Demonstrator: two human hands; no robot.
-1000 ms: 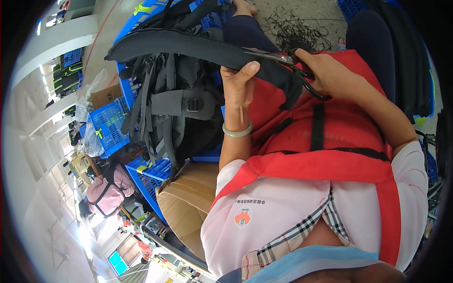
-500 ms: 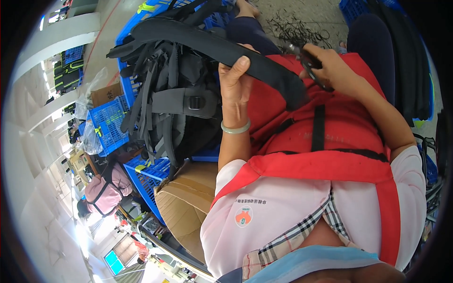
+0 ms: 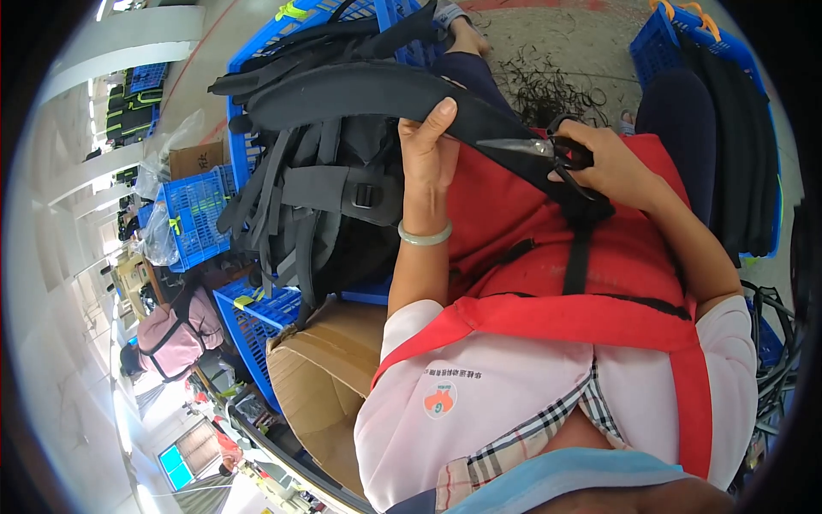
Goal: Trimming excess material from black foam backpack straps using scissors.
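Note:
A long black padded strap (image 3: 351,90) slants across in front of me, its near end over the red apron (image 3: 492,214) on my lap. My left hand (image 3: 428,152) grips it near the middle, thumb on top and the other fingers hidden behind. In my right hand (image 3: 615,163) is a pair of scissors (image 3: 518,148) with black handles, fingers wrapped round the loops. Its silver blades point left and lie over the strap's edge; whether they touch it I cannot tell.
At the left, a blue crate (image 3: 236,154) is heaped with black straps and webbing. Another blue crate (image 3: 646,56) at the right holds long black padded pieces (image 3: 749,163). Black scraps (image 3: 548,86) litter the floor ahead. A cardboard box (image 3: 321,377) stands beside my left elbow.
The scissors have swung round so that the blades point left over the strap. The strap's near end has shifted right and toward me, with my left hand still holding it.

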